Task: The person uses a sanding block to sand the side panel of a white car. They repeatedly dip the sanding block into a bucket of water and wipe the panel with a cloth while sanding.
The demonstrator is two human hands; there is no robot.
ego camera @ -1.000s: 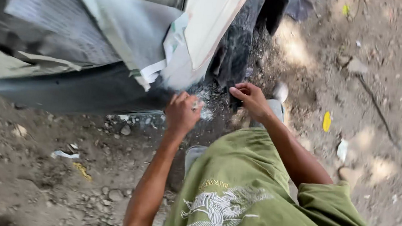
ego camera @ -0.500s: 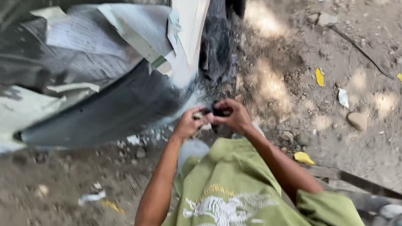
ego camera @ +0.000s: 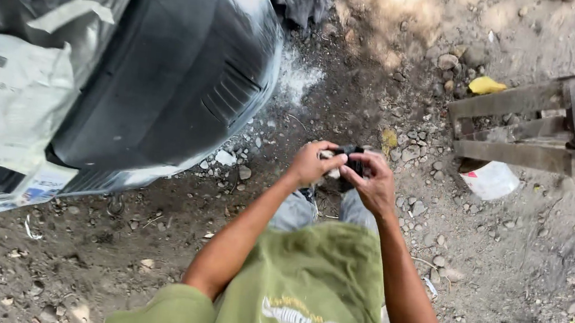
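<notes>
- Your left hand [ego camera: 310,164] and right hand [ego camera: 373,182] meet over your knees, and both pinch one small dark object [ego camera: 350,154]; its make is too small to tell.
- Your left fingers curl narrow against its near-left edge, and your right fingers [ego camera: 366,161] bend over its top and right side, so it sits held between the two hands, above the stony ground [ego camera: 503,277].
- The ground is dry, packed dirt strewn with grey pebbles and a patch of pale powder [ego camera: 298,77] (just beside the car's edge).
- To your left stands a black car bumper [ego camera: 175,78], smooth and curved, with a ribbed vent; its lower rim lies near your left forearm.
- Newspaper sheets [ego camera: 5,103] cover the bodywork further left, pale grey with dark print blocks, creased and taped at the seams.
- To your right a rusted metal frame [ego camera: 540,127] of flat bars juts in from the edge, well apart from your right hand.
- Under it lies a white plastic container [ego camera: 491,179], rounded, with a red mark at its rim.
- A yellow scrap [ego camera: 486,85] rests just beyond the frame.
- Open dirt lies in front of your hands and to the lower right.
</notes>
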